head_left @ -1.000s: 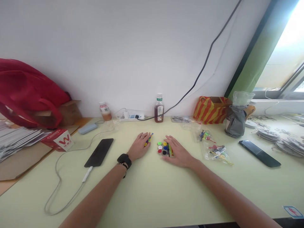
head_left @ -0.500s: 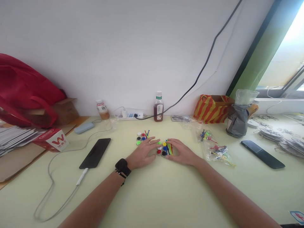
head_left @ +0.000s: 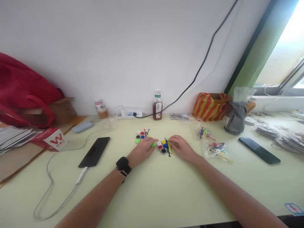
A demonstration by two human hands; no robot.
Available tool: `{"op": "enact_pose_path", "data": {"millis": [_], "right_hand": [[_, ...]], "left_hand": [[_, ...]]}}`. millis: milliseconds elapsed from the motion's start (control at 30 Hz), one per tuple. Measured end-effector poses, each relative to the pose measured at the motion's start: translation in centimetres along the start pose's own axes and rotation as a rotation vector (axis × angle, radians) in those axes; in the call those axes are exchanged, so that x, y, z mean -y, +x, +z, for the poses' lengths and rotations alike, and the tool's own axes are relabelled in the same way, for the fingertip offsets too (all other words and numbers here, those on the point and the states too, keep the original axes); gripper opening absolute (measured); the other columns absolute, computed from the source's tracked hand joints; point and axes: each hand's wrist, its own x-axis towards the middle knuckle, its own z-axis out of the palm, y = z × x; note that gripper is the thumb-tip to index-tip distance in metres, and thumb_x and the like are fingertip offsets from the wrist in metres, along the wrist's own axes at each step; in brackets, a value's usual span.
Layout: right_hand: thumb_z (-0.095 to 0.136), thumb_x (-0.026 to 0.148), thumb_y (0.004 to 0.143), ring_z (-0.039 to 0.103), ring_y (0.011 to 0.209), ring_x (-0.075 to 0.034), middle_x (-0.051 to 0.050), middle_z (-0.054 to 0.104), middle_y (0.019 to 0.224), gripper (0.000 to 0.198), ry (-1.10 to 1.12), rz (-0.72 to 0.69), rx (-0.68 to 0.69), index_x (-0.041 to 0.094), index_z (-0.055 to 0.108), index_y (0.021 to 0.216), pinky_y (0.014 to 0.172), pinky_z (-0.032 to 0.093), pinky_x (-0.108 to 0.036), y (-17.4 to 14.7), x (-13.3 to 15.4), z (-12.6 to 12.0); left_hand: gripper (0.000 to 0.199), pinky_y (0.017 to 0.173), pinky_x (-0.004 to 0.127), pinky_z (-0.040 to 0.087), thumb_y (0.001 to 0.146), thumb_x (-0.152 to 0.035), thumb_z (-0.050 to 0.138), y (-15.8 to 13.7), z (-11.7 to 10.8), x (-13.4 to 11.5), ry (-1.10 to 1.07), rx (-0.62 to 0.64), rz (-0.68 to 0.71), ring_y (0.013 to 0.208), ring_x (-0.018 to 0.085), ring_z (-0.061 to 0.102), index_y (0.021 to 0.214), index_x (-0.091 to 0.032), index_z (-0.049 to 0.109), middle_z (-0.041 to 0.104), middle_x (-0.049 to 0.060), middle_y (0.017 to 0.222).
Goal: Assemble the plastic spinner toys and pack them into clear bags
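Note:
My left hand (head_left: 142,150), with a dark watch on its wrist, has its fingers curled round a small green plastic disc (head_left: 153,144). Just right of it stands a cluster of discs: white (head_left: 159,143), red (head_left: 160,147), yellow (head_left: 163,142), blue (head_left: 165,146) and black (head_left: 163,151). My right hand (head_left: 180,146) pinches at the thin coloured plastic sticks (head_left: 169,147) beside that cluster; its fingertips partly hide them. Beyond my left hand lies a second group of discs (head_left: 138,136) with coloured sticks (head_left: 146,132).
Clear bags of plastic pieces (head_left: 217,150) lie to the right, near a phone (head_left: 259,150). Another phone (head_left: 94,152) with a charging cable is on the left. A dark drink bottle (head_left: 157,107), power strip (head_left: 129,114) and striped bag (head_left: 209,107) stand along the wall.
My left hand has drawn the green disc slightly left, away from the cluster. My right hand's fingers have closed in on the sticks, which have shifted a little.

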Motion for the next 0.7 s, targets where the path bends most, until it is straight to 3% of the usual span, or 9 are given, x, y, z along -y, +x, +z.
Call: {"op": "enact_pose_path", "data": {"millis": [133,300,500,700], "right_hand": [[0.061,0.018,0.096,0.063,0.106,-0.025,-0.007,0.069,0.111,0.014,-0.014,-0.015,-0.012,0.025,0.073,0.099,0.097,0.051,-0.044,0.0,0.2,0.1],[0.056,0.013,0.095,0.061,0.104,-0.025,-0.007,0.067,0.106,0.014,-0.024,-0.021,-0.021,0.023,0.065,0.090,0.096,0.048,-0.043,0.0,0.4,-0.1],[0.053,0.010,0.093,0.057,0.104,-0.026,-0.007,0.065,0.105,0.013,-0.071,-0.032,-0.078,0.023,0.056,0.091,0.094,0.047,-0.043,-0.1,1.4,-0.7],[0.045,0.020,0.098,0.056,0.098,-0.026,-0.008,0.062,0.100,0.008,0.000,0.096,-0.139,0.024,0.052,0.095,0.077,0.047,-0.036,-0.3,2.2,-1.0]], "left_hand": [[0.027,0.105,0.046,0.047,0.107,-0.032,0.045,0.1,-0.7,-1.4,0.037,-0.053,-0.029,0.119,0.027,0.058,0.126,-0.023,0.063,0.066,0.009,0.118],[0.033,0.089,0.040,0.050,0.110,-0.032,0.034,-0.1,-1.1,-3.9,0.036,0.044,0.007,0.095,0.023,0.060,0.092,-0.021,0.059,0.061,0.007,0.099],[0.006,0.100,0.042,0.047,0.101,-0.029,0.058,-0.4,-0.7,-4.1,0.011,0.061,0.116,0.115,0.027,0.058,0.102,-0.023,0.056,0.065,0.008,0.118],[0.005,0.085,0.037,0.050,0.098,-0.020,0.053,-0.5,-0.6,-3.2,0.015,0.089,0.066,0.096,0.024,0.063,0.096,-0.022,0.056,0.066,0.006,0.098]]}}
